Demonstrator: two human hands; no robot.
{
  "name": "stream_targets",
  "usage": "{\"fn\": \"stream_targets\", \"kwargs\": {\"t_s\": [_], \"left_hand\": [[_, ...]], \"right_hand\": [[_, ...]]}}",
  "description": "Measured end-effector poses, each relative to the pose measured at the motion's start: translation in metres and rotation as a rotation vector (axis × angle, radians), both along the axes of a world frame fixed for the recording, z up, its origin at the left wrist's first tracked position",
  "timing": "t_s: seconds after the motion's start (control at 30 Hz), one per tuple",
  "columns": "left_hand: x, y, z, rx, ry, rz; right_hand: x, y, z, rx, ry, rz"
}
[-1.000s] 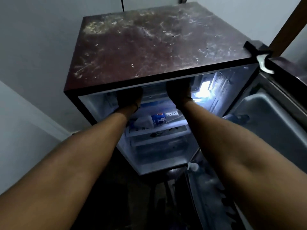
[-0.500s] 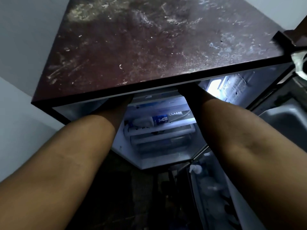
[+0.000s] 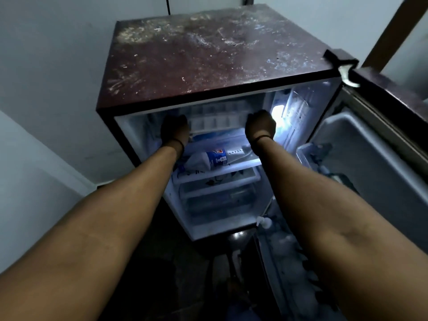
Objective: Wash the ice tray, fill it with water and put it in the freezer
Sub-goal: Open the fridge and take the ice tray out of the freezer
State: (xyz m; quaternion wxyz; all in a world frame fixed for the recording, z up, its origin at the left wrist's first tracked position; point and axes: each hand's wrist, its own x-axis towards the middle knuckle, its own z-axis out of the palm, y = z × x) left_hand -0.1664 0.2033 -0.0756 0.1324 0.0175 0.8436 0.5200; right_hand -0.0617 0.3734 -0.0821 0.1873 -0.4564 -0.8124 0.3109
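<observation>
A pale ice tray [image 3: 217,118] with rows of compartments sits level in the freezer space at the top of the open fridge [image 3: 208,54]. My left hand [image 3: 174,129] grips the tray's left end. At the right end my right hand [image 3: 260,126] holds it too. Both hands are dark against the fridge light, and their fingertips are hidden. The fridge's top edge covers the back of the tray.
A plastic bottle with a blue label [image 3: 208,159] lies on the shelf just under my hands. The interior lamp [image 3: 278,112] glows at the right. The open door [image 3: 370,170] swings out to the right, with items on its lower shelf [image 3: 289,262]. A wall stands at the left.
The view has pulled back from the fridge. My hands, hidden under the top edge half a second ago, now show at the freezer opening with the tray between them.
</observation>
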Motion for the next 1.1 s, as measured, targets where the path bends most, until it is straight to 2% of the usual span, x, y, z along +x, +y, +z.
{"fn": "stream_targets", "kwargs": {"t_s": [0.13, 0.23, 0.43, 0.63, 0.7, 0.87, 0.97, 1.03, 1.1], "left_hand": [[0.051, -0.034, 0.0, 0.14, -0.043, 0.052], [0.099, -0.071, -0.005, 0.305, -0.178, 0.037], [0.169, -0.11, -0.009, 0.303, -0.232, 0.022], [0.234, -0.127, -0.009, 0.299, -0.138, 0.002], [0.255, -0.129, -0.01, 0.335, -0.15, 0.01], [0.306, -0.128, 0.009, 0.43, -0.126, 0.104], [0.33, -0.126, 0.028, 0.475, -0.124, 0.141], [0.345, -0.125, 0.039, 0.529, -0.114, 0.153], [0.357, -0.124, 0.047, 0.552, -0.105, 0.162]], "right_hand": [[0.063, -0.043, -0.009, -0.098, 0.145, -0.091], [0.118, -0.083, -0.007, -0.086, 0.147, -0.103], [0.212, -0.137, 0.007, -0.067, 0.146, -0.1], [0.297, -0.156, 0.023, -0.007, 0.162, -0.128], [0.327, -0.158, 0.033, 0.086, 0.182, -0.1], [0.386, -0.154, 0.094, 0.491, 0.261, 0.084], [0.412, -0.147, 0.139, 0.742, 0.291, 0.058], [0.423, -0.141, 0.158, 0.803, 0.17, 0.025], [0.43, -0.135, 0.165, 0.752, -0.039, -0.027]]}}
